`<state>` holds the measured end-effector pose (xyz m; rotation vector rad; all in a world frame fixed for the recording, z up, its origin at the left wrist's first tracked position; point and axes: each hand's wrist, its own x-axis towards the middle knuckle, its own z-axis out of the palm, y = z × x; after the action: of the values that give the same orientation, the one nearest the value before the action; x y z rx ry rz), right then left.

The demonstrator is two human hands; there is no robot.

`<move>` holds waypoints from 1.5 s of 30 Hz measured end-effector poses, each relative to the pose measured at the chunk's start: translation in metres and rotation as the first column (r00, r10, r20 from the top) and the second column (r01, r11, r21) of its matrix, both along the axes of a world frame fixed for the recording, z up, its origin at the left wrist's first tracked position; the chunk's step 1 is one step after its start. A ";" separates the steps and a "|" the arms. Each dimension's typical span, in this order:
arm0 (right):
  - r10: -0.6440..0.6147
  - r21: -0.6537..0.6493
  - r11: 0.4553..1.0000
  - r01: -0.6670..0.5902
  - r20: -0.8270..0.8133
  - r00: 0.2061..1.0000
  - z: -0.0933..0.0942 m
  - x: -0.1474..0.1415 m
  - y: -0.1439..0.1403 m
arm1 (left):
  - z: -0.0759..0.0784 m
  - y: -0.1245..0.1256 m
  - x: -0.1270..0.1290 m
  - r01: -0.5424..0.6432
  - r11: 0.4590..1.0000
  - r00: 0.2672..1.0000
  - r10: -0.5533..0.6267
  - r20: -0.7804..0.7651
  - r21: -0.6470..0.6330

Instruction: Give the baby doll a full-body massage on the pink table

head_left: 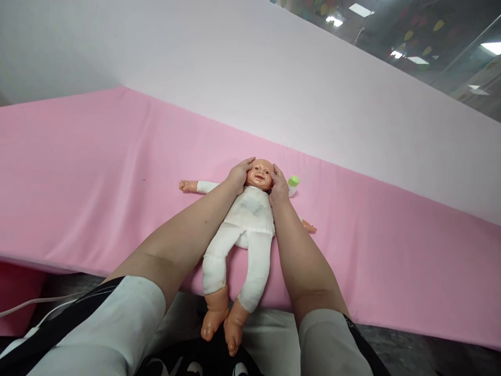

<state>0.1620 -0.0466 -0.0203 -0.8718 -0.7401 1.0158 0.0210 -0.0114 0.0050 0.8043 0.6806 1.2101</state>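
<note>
A baby doll (250, 209) with a white cloth body and hard plastic head, hands and feet lies on its back on the pink padded surface (129, 209). Its feet hang over the front edge towards me. My left hand (240, 175) cups one side of the doll's head, fingers curved along the cheek and temple. On the opposite side, my right hand (279, 184) presses against the head in the same way. Between them the head is held face up. Just right of my right hand is a small bottle (293, 183) with a green top, partly hidden behind the hand.
Behind the pink surface rises a pale wall (235, 68), with a window (410, 47) reflecting ceiling lights at upper right. A white cable (35, 301) runs at lower left. Dark floor shows below the front edge.
</note>
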 end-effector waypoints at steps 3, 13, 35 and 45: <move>-0.006 0.007 1.000 0.006 0.075 0.997 0.005 -0.003 -0.004 | 0.001 -0.002 0.001 0.002 0.999 1.000 0.000 -0.029 0.038; -0.098 -0.025 0.993 0.113 0.341 0.935 0.013 -0.004 -0.009 | -0.007 -0.001 0.008 -0.026 0.979 0.983 0.062 -0.173 0.204; 0.054 -0.001 0.999 -0.054 0.098 0.994 0.019 -0.002 -0.017 | -0.002 -0.002 -0.003 0.056 0.990 0.997 -0.048 -0.064 0.126; -0.034 -0.042 0.998 0.047 0.267 0.963 0.023 -0.007 -0.016 | -0.010 0.000 0.002 0.027 0.965 0.970 0.038 -0.241 0.262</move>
<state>0.1551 -0.0622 0.0024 -1.0751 -0.9234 0.8921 0.0232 -0.0110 -0.0051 1.1899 0.7299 1.2338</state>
